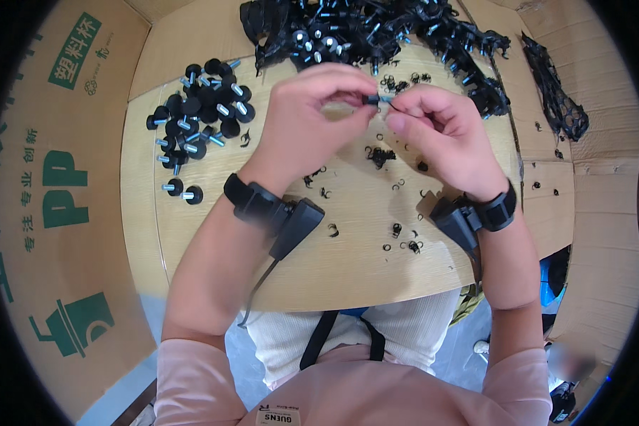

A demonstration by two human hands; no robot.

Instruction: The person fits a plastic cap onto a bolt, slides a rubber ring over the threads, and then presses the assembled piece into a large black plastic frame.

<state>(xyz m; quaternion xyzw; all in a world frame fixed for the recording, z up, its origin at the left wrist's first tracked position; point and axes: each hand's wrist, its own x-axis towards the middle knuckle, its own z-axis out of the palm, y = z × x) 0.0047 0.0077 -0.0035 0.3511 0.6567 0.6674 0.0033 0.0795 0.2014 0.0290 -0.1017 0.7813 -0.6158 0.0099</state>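
Note:
Near the far middle of the table, my left hand [323, 106] is closed on the black head of a black-headed bolt [385, 99]. Its metal shank points toward my right hand [440, 131]. The thumb and forefinger of that hand pinch at the shank's end, with a thin black strip showing between them; what exactly they grip is too small to make out. Below the hands lies a little heap of black plastic rings and scraps [380, 157]. More ring bits [413, 246] are scattered toward the near edge.
Loose black-headed bolts [192, 106] form a pile at the left. A large tangle of black plastic with bolts in it [376, 32] covers the far side. Cardboard walls [106, 192] stand around the table [319, 277]; a black net-like scrap [557, 92] lies at the right.

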